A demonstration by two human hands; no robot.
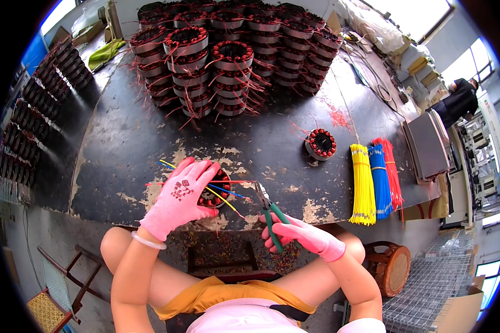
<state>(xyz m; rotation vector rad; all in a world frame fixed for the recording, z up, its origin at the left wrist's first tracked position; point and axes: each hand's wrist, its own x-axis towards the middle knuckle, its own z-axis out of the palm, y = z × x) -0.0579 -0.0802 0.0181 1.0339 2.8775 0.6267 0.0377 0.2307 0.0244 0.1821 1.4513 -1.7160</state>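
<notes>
My left hand, in a pink glove, lies over a motor stator near the table's front edge and holds it. The glove covers much of the stator. Red, blue and yellow wires stick out from under the fingers on both sides. In my right hand, also gloved in pink, is a pair of cutting pliers with green handles spread apart. The pliers' jaws are at the end of the red wire, right of the stator; I cannot tell whether they grip it.
Stacks of wound stators rise at the back. A single stator sits to the right, near bundles of yellow, blue and red wires. More stators line the left side. A person is at the far right.
</notes>
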